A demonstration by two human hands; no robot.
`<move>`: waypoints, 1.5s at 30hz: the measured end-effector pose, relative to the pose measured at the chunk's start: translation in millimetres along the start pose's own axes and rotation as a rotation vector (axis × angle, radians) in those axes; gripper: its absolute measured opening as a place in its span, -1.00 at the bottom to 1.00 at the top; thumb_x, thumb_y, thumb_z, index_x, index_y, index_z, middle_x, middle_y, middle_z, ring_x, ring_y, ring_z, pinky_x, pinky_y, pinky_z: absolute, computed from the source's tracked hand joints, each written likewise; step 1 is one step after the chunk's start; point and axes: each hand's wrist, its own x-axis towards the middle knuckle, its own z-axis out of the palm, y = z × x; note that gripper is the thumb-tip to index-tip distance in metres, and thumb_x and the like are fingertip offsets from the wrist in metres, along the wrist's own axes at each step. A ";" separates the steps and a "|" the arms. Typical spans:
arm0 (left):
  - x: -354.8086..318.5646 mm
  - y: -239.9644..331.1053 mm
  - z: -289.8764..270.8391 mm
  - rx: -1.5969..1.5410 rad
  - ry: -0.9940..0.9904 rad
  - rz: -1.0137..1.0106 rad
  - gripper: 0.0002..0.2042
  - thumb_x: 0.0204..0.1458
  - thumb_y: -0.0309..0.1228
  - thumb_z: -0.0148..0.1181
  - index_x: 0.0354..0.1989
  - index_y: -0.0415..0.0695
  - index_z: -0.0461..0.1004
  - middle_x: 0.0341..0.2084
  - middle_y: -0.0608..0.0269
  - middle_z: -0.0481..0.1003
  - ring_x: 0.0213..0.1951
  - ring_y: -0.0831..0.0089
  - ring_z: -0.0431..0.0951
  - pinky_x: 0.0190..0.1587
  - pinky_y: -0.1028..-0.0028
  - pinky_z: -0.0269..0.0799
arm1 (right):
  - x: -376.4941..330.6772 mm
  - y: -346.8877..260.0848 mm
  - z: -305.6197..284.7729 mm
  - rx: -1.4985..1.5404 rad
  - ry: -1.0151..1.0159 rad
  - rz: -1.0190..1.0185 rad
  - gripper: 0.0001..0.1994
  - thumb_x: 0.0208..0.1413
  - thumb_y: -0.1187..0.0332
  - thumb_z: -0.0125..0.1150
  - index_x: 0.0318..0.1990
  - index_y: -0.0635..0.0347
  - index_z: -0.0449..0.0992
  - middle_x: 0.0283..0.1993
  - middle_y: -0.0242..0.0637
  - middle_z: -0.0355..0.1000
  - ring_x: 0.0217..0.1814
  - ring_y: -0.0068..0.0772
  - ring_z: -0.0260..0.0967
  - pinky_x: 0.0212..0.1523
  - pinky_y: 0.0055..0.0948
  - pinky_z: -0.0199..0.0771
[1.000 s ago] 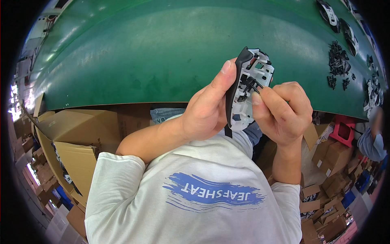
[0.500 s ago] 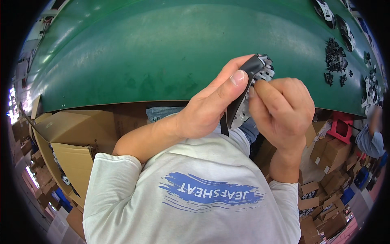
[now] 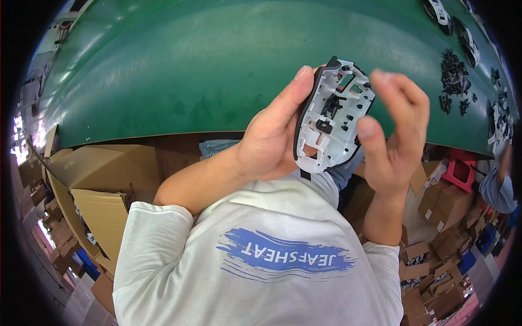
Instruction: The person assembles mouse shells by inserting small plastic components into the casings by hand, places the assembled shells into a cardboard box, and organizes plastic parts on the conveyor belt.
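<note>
My left hand (image 3: 270, 137) is wrapped around a plastic shell that looks like a computer mouse housing, its thumb along the black outer edge. The mouse shell (image 3: 338, 126) is held tilted above the table's near edge, its hollow white inside facing up. Small black parts (image 3: 328, 115) sit among the white ribs and posts inside it. My right hand (image 3: 398, 130) is just right of the shell, fingers apart and nothing seen between them. Its thumb tip is close to the shell's right edge; whether they touch I cannot tell. The index finger is slightly blurred.
Across the front lies a green table (image 3: 190, 70). Black-and-white shells (image 3: 466, 44) and a pile of small black parts (image 3: 454, 74) rest on its right end. Cardboard boxes (image 3: 100, 209) stand left and right; a red stool (image 3: 458, 171) and another person's arm (image 3: 497, 187) are at right.
The shell has turned from nearly edge-on to show its inside. My right hand has let go of its side, moved slightly right and spread its fingers. The left hand keeps its hold.
</note>
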 end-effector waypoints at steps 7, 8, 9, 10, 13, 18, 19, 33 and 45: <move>4.1 22.1 -3.9 0.129 -0.267 -0.070 -0.51 0.52 -0.07 -0.08 0.47 -0.07 0.23 0.16 0.25 0.53 0.13 0.51 0.57 0.19 0.39 0.54 | -6.9 -1.4 17.7 0.776 0.053 0.694 -0.47 0.35 0.50 0.28 0.42 0.44 0.35 0.21 -0.13 0.51 0.09 -0.56 0.48 0.09 -0.55 0.52; 0.6 17.4 -1.6 0.132 -0.258 -0.069 -0.51 0.52 -0.07 -0.08 0.47 -0.07 0.23 0.16 0.25 0.53 0.13 0.51 0.57 0.19 0.39 0.54 | -5.8 0.9 19.0 0.711 0.104 0.659 -0.48 0.34 0.49 0.29 0.41 0.44 0.36 0.20 -0.14 0.51 0.09 -0.55 0.48 0.09 -0.54 0.52; -4.1 8.0 5.0 0.371 -0.050 0.052 -0.51 0.47 -0.21 0.01 0.48 -0.13 0.22 0.15 0.23 0.52 0.15 0.51 0.55 0.22 0.40 0.51 | -5.9 0.9 19.1 0.715 0.113 0.660 -0.50 0.34 0.48 0.31 0.38 0.43 0.41 0.17 -0.19 0.52 0.07 -0.54 0.47 0.10 -0.52 0.51; -6.5 5.9 12.8 0.608 0.161 0.175 -0.50 0.42 -0.36 0.09 0.48 -0.20 0.21 0.15 0.21 0.51 0.16 0.51 0.52 0.24 0.41 0.47 | -6.5 1.6 21.8 0.725 0.113 0.660 -0.50 0.34 0.48 0.31 0.38 0.43 0.41 0.17 -0.19 0.52 0.07 -0.54 0.47 0.10 -0.52 0.51; -5.1 11.1 10.0 0.694 0.250 0.172 -0.46 0.25 -0.58 0.10 0.43 -0.28 0.26 0.08 0.23 0.53 0.09 0.52 0.52 0.16 0.44 0.46 | -9.0 3.8 29.7 0.550 0.098 0.558 -0.53 0.30 0.47 0.34 0.33 0.39 0.49 0.13 -0.22 0.53 0.04 -0.51 0.45 0.10 -0.48 0.50; 1.5 7.3 -2.8 0.873 0.340 0.272 -0.51 0.22 -0.57 0.09 0.36 -0.25 0.34 -0.01 0.28 0.57 -0.06 0.56 0.55 0.00 0.48 0.50 | -9.2 4.1 40.3 0.315 0.052 0.397 -0.55 0.23 0.48 0.39 0.28 0.31 0.57 0.05 -0.24 0.53 -0.01 -0.46 0.42 0.08 -0.45 0.46; 2.6 7.4 -5.5 0.852 0.353 0.283 -0.53 0.21 -0.58 0.09 0.34 -0.25 0.36 -0.03 0.29 0.58 -0.10 0.59 0.54 -0.05 0.50 0.49 | -9.2 5.5 41.6 0.318 0.050 0.399 -0.55 0.23 0.48 0.39 0.28 0.31 0.57 0.05 -0.24 0.53 -0.01 -0.46 0.42 0.08 -0.45 0.46; 9.6 -3.0 -26.5 1.183 0.401 0.595 -0.55 0.21 -0.59 0.00 0.30 -0.30 0.30 0.01 -0.03 0.60 -0.01 0.26 0.65 0.10 0.31 0.55 | -33.6 2.3 69.3 0.398 0.007 0.528 -0.23 0.08 0.61 0.36 0.49 0.31 0.25 0.46 -0.08 0.33 0.22 -0.30 0.52 0.18 -0.35 0.59; 4.2 -9.4 -36.2 1.304 0.341 0.691 -0.60 0.25 -0.62 -0.02 0.28 -0.32 0.30 -0.03 -0.11 0.60 -0.08 0.14 0.67 0.00 0.27 0.58 | -38.5 -2.7 83.4 0.121 0.013 0.348 -0.23 0.20 0.69 0.26 0.55 0.34 0.11 0.55 -0.08 0.15 0.34 -0.28 0.41 0.32 -0.31 0.51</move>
